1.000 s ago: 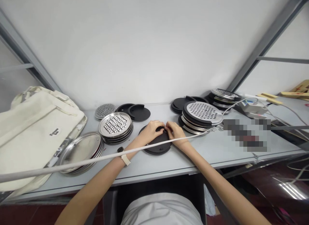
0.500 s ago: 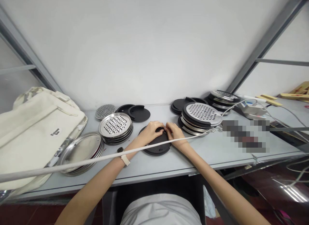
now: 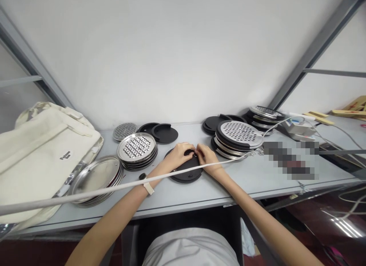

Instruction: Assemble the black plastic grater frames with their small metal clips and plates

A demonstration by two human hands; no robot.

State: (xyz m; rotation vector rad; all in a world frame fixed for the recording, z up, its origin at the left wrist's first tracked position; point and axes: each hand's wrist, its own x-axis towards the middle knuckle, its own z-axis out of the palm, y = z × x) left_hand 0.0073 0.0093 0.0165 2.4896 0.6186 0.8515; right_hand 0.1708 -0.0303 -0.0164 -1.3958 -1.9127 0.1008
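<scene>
A round black plastic lid (image 3: 185, 176) lies flat on the table in front of me, partly covered by my hands. My left hand (image 3: 180, 156) reaches over its far left side, thumb and fingertips pinched together. From the right, my right hand (image 3: 206, 157) meets it at the lid's far right rim, its fingers also in a pinch. Between the fingertips shows a small shiny metal ring (image 3: 195, 154); the fingers hide most of it. A white cable (image 3: 160, 177) crosses in front of both wrists.
Left of the lid stand stacked round grater plates (image 3: 136, 147) and plain metal discs (image 3: 95, 176), beside a cream bag (image 3: 42, 155). More black lids (image 3: 165, 133) lie behind. On the right are a stack of black-rimmed graters (image 3: 238, 134), small metal rings (image 3: 259, 150) and a power strip (image 3: 299, 128).
Both hands stay at the lid's rim with only slight finger movement. The lid and stacks have not visibly moved.
</scene>
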